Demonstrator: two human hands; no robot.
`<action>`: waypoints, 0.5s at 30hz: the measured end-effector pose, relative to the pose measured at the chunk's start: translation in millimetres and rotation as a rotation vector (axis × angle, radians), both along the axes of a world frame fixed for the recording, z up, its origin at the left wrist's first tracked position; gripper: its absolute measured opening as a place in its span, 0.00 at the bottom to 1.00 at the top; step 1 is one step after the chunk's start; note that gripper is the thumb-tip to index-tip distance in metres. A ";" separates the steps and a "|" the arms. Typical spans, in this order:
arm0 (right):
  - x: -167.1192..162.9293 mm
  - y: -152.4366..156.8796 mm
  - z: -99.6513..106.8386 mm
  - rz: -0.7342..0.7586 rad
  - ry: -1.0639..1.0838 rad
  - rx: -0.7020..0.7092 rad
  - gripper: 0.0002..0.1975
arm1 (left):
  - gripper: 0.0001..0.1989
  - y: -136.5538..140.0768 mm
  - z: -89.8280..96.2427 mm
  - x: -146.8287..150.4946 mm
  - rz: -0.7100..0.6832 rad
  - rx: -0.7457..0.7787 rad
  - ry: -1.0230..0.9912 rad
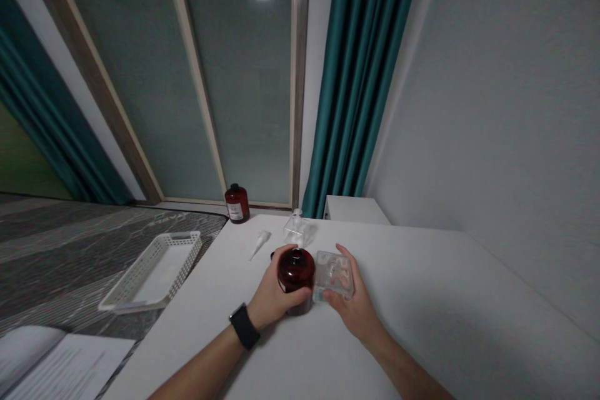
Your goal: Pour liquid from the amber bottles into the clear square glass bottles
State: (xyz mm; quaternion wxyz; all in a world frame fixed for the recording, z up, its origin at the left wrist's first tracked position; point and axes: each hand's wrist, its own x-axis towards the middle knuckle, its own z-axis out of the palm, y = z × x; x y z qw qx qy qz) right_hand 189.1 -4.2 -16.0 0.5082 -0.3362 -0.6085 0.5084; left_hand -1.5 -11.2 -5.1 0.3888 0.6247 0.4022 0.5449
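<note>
My left hand (276, 284) is wrapped round a dark amber bottle (297, 267) on the white table. Beside it, my right hand (352, 300) grips a clear square bottle (334, 274) between thumb and fingers. The two bottles are side by side, close together. Behind them stands another clear bottle (296, 226) with a rounded top. A small white tapered nozzle or tube (260, 242) lies to its left on the table. At the far left corner stands a second amber bottle (237, 204) with a black cap and a white label.
A white perforated basket (162, 306) rests on the dark patterned surface left of the table (422, 337). An open book (70, 365) lies at the lower left. A white cabinet (356, 209) stands behind the table, near the teal curtain (363, 75) and the wall.
</note>
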 end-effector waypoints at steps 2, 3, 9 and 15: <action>1.7 -0.7 2.7 0.006 -0.015 0.008 0.52 | 0.37 -0.6 1.2 0.5 -0.002 0.000 0.001; 2.8 -0.9 4.2 0.006 -0.027 0.018 0.53 | 0.37 -0.5 2.4 -0.2 0.001 0.008 0.011; 9.1 -1.3 9.5 -0.065 -0.157 0.078 0.56 | 0.43 2.8 15.2 -19.9 -0.004 0.111 0.262; 9.7 -2.0 9.5 -0.104 -0.225 0.134 0.56 | 0.41 1.1 28.6 -35.7 -0.004 0.223 0.600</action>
